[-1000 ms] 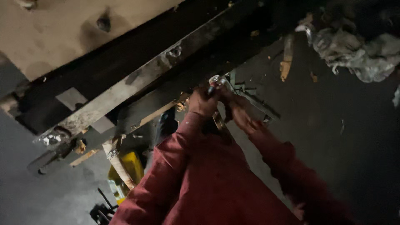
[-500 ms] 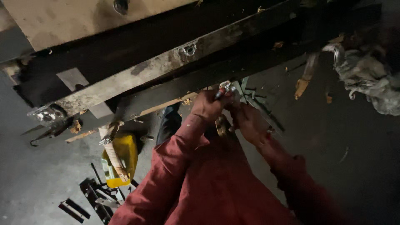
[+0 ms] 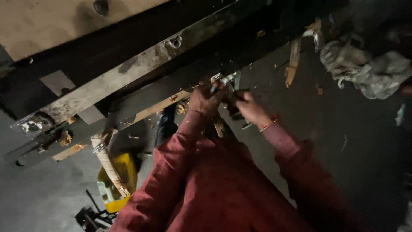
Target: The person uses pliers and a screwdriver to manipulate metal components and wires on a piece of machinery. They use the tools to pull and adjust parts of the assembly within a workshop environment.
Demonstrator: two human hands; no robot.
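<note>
From the head view, looking down in dim light, both hands meet over a small metal clamp (image 3: 223,79) at the middle of the scene, just near of a long rusty beam (image 3: 128,73) that runs from the left up toward the far right. The left hand (image 3: 206,99) has its fingers curled tight round the clamp, seemingly to steady it against the beam's near edge. The right hand (image 3: 249,109) comes in from the right with its fingers narrowed on a dark part just beside the clamp; what that part is I cannot tell, as it is blurred and in shadow. Both arms wear red sleeves (image 3: 206,184), and they fill the near middle, so the hands have little room toward the body. A wooden strip (image 3: 159,107) lies along the beam just left of the hands, close enough to hem in any move that way. Beyond the beam, at the far left, a pale board (image 3: 47,21) closes off that side. On the floor at the near left stand a yellow can (image 3: 116,180) and a wrapped handle (image 3: 107,161), well apart from the hands. At the far right lies a crumpled rag (image 3: 369,68), with wood scraps (image 3: 294,60) beside it. The open room is the dark floor (image 3: 360,141) to the right of the right arm.
</note>
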